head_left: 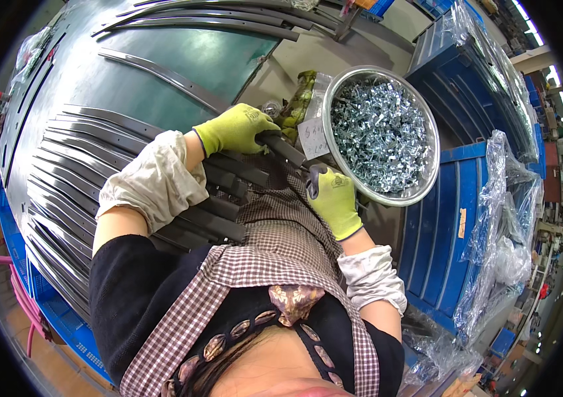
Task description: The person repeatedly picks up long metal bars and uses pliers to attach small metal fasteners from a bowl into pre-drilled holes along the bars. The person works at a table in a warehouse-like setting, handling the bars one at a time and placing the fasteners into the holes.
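My left hand [237, 128], in a yellow-green glove, grips the end of a long dark curved metal strip [283, 148] that points toward the bowl. My right hand [332, 196], gloved the same, sits just right of the strip's tip with fingers curled close to it; whether it pinches a small metal clip I cannot tell. A round metal bowl [427, 173] full of small shiny metal clips [381, 132] stands right beside my right hand. Several more dark strips [76, 165] lie stacked in rows under my left forearm.
A green-topped work table [182, 56] carries more curved strips at its far side. A clear plastic bag with a paper slip [310, 135] leans against the bowl. Blue plastic crates [453, 225] and plastic-wrapped bundles [503, 218] stand on the right. Pink cord [20, 298] hangs at lower left.
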### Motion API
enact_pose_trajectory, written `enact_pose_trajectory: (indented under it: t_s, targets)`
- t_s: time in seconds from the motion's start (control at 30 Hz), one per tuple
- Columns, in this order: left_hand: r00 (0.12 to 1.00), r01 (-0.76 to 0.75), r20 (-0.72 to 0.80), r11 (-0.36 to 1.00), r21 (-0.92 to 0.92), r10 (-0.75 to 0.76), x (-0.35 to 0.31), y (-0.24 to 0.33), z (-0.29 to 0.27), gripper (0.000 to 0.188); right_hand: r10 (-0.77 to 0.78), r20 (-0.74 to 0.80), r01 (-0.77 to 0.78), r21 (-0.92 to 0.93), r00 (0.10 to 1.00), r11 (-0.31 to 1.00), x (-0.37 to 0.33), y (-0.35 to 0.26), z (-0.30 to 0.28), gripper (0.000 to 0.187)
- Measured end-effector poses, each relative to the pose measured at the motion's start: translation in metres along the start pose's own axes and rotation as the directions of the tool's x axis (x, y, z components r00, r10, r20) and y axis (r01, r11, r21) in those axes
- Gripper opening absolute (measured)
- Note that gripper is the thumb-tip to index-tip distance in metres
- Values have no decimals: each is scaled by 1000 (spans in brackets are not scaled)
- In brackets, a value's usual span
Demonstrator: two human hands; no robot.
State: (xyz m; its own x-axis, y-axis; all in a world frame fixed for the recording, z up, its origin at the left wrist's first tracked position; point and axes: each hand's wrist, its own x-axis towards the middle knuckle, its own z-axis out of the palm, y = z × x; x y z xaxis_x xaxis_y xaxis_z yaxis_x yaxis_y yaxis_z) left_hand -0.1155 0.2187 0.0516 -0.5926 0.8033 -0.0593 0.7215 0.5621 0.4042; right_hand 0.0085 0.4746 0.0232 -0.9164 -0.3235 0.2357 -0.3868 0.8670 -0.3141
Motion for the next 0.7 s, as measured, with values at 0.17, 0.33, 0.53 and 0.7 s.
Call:
enact_pose_trajectory:
  t_s: [0.17, 0.33, 0.53, 0.7]
  targets:
    - [1000, -15, -27, 998, -66, 13, -1, -1, -4, 52, -22, 62, 18, 64, 998, 998, -3, 12, -23, 13]
    - [988, -82, -115, 984, 155, 100, -4, -22, -6, 57, 116, -57, -118, -27, 992, 993, -30, 65, -42, 16]
    - [996, 45, -74, 998, 34, -43, -12, 34, -30, 59, 321, -93, -312, 102, 943, 945, -9, 88, -62, 34]
    - [993, 90, 78, 993, -71, -85, -68, 87, -61, 57, 394, -152, -390, 55, 907, 919, 15, 148, -60, 42]
